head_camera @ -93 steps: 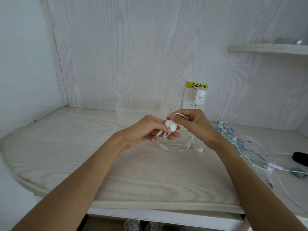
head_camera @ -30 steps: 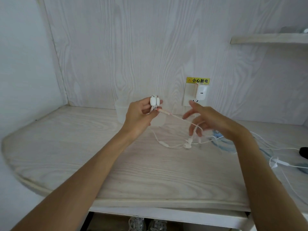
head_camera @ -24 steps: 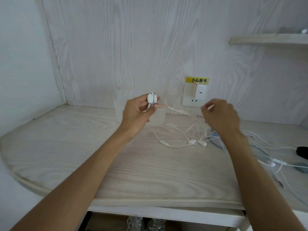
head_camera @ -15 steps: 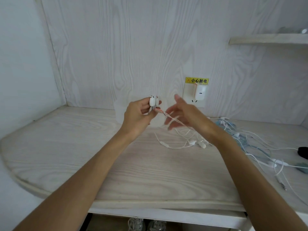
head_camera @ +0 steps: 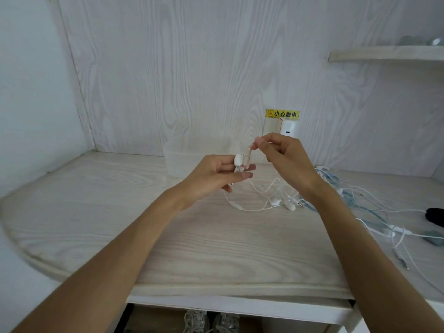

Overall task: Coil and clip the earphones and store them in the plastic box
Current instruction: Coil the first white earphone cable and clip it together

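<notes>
Left hand [head_camera: 213, 175] gripped the earbuds [head_camera: 239, 160] of the white earphones between thumb and fingers, held above the table [head_camera: 144, 224], just in front of the plastic box [head_camera: 182, 157]; right hand [head_camera: 283, 159] pinched the cable [head_camera: 249, 152] close to the buds, drawn up and short; rest of the cord [head_camera: 262, 200] trailed loose onto the table, near a tangle of other earphones [head_camera: 355, 200] to the right; coiling looked barely begun, no clip seen; judged step: winding the cord round the left fingers; to do it well, wrist should keep loops even and snug but not tight, left thumb pinning each turn; slack should feed free of the other pile, or it may drag those cords along; box looked open-topped, though hard to tell.
</notes>
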`<act>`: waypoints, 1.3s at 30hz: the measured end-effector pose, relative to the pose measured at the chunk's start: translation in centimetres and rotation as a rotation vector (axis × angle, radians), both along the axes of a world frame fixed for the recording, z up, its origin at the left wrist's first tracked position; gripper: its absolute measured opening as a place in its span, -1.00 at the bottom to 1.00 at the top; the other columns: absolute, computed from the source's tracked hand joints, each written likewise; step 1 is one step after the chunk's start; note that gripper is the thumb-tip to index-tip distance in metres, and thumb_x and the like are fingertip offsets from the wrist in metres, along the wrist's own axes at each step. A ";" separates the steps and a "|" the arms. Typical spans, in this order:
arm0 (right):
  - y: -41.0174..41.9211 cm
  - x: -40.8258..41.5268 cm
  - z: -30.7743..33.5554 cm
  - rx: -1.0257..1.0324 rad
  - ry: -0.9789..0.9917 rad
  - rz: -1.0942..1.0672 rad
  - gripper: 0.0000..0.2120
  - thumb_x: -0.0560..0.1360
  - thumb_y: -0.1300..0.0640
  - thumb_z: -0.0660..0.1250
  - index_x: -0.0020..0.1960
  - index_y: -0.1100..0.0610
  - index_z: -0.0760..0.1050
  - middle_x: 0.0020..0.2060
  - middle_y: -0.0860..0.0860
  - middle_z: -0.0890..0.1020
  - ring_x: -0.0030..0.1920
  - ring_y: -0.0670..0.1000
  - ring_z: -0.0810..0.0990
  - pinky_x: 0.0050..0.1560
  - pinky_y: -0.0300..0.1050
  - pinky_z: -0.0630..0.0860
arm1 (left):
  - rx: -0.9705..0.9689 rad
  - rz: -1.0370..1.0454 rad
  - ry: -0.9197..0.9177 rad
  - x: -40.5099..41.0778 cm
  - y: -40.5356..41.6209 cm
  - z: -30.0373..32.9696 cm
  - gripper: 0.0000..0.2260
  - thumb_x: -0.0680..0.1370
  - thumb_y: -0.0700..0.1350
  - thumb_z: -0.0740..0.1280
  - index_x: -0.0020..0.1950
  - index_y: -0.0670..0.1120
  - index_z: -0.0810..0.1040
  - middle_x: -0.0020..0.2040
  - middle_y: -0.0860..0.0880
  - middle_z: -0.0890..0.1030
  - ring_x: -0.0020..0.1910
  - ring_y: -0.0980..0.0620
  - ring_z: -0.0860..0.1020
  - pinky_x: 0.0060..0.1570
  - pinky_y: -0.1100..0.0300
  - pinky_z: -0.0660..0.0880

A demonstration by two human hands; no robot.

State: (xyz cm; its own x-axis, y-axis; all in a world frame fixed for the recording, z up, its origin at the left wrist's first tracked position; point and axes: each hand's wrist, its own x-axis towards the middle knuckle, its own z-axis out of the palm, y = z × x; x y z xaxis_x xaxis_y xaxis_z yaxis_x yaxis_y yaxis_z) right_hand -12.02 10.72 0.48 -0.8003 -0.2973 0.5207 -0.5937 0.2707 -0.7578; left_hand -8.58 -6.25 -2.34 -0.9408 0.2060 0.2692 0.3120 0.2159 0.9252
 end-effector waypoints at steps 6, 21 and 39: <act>0.1 -0.4 -0.4 0.002 0.035 -0.022 -0.81 0.58 0.07 0.24 -0.13 0.07 0.57 -0.61 -0.13 0.31 -0.56 -0.14 0.18 -0.49 -0.32 0.19 | 0.003 -0.063 -0.089 0.4 0.0 0.1 -0.73 0.55 -0.13 0.34 0.25 -0.08 0.55 0.08 0.09 0.68 0.10 0.20 0.61 -0.30 0.44 0.44; 0.3 -0.2 -0.7 0.100 0.004 0.141 -0.82 0.50 0.04 0.36 -0.01 0.11 0.66 -0.13 0.15 0.70 -0.05 0.13 0.66 0.03 -0.05 0.58 | 0.011 0.019 -0.100 0.1 -0.2 0.1 -0.78 0.55 -0.07 0.34 0.19 -0.01 0.59 0.05 0.11 0.68 0.10 0.24 0.60 -0.20 0.34 0.43; 0.2 -1.0 -1.3 0.154 0.043 0.072 -0.91 0.51 0.12 0.37 -0.02 0.07 0.62 -0.38 -0.02 0.60 -0.46 -0.11 0.35 -0.34 -0.31 0.33 | -0.017 0.061 -0.052 -0.2 -0.3 -0.4 -0.74 0.56 -0.19 0.33 0.24 -0.07 0.57 0.05 0.06 0.69 0.03 0.20 0.63 -0.35 0.42 0.45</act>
